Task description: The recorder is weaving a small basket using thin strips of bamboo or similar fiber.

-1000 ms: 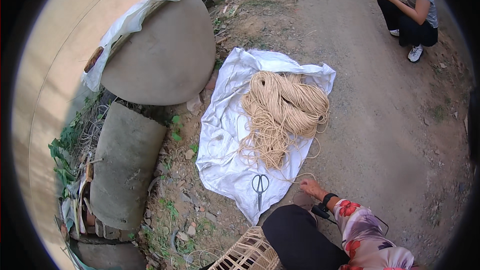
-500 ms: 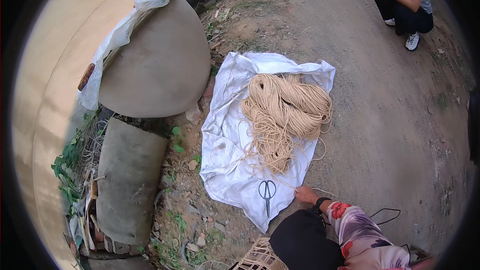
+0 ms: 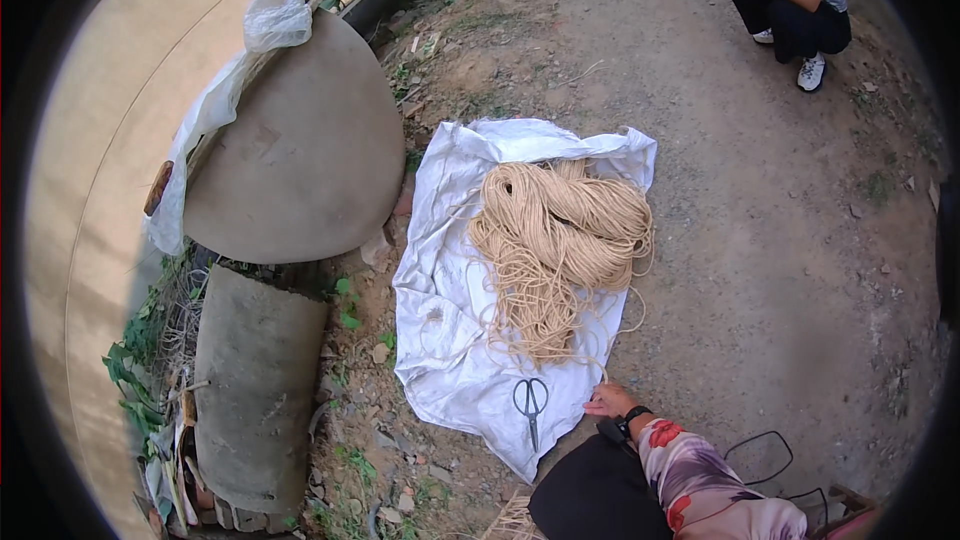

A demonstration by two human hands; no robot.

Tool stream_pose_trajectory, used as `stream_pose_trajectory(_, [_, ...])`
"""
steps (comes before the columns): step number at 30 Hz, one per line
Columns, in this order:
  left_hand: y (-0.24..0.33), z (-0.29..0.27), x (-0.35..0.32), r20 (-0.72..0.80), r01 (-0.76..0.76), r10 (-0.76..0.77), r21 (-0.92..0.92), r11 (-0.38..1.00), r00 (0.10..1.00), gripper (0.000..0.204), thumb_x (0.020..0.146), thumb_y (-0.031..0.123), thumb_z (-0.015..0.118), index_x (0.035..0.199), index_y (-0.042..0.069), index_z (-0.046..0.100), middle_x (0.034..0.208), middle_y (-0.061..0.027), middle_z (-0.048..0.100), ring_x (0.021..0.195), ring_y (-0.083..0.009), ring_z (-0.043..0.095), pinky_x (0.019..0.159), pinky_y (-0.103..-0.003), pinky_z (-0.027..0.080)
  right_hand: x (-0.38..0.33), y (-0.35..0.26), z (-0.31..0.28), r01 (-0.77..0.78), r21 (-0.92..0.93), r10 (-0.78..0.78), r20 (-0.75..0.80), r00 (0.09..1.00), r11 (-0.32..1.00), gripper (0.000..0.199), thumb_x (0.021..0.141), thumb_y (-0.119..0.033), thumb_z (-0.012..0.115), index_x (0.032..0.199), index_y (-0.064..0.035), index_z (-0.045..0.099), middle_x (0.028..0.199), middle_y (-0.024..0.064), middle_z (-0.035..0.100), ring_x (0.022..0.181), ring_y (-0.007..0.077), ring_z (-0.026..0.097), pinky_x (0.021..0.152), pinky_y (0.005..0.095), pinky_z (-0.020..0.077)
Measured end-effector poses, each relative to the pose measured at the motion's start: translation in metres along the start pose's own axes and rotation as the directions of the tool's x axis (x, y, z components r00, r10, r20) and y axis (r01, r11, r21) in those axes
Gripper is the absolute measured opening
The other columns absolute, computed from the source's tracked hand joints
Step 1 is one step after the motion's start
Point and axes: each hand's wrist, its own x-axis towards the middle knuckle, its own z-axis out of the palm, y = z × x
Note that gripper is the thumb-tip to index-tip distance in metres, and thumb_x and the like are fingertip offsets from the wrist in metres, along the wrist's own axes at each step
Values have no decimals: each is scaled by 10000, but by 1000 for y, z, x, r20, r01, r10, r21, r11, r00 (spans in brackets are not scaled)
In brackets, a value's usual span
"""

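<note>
Tan rope (image 3: 575,235) lies heaped on the far right of the white sheet (image 3: 432,360), scissors (image 3: 532,417) nearer, while of the hands, the right hand (image 3: 609,400) is at the sheet's near right edge, its grip unclear, and the left hand is out of view.

Outdoor place, roadside. Shown by dirt lane (image 3: 700,170); beside it, bare soil (image 3: 475,65) and small stones (image 3: 380,352) are seen. Lane is bordered on left by pale wall (image 3: 110,130); between them, weeds (image 3: 130,385), grey slab (image 3: 310,150) and curved piece (image 3: 260,390) are found. Slab is partly covered with plastic (image 3: 213,105). Wall is lit by daylight.
</note>
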Motion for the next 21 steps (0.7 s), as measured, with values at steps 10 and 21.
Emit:
stream_pose_trajectory(10, [26, -30, -25, -91, 266, -272, -69, 961, 958, 380, 1027, 268, 475, 1250, -28, 558, 1263, -189, 590, 1124, -300, 544, 993, -411, 430, 2, -17, 43, 113, -283, -178, -218, 959, 953, 155, 842, -163, 599, 803, -15, 617, 673, 102, 626, 547, 218, 621, 461, 371, 491])
stream_pose_trajectory(21, [29, -33, -42, -257, 306, -315, -75, 949, 914, 423, 1018, 354, 510, 1186, -18, 621, 1133, -206, 648, 1012, -322, 604, 907, -393, 478, -80, -36, -24, 286, -717, -533, -141, 834, 636, 205, 747, -124, 508, 692, 13, 651, 592, 133, 605, 511, 255, 590, 488, 382, 441])
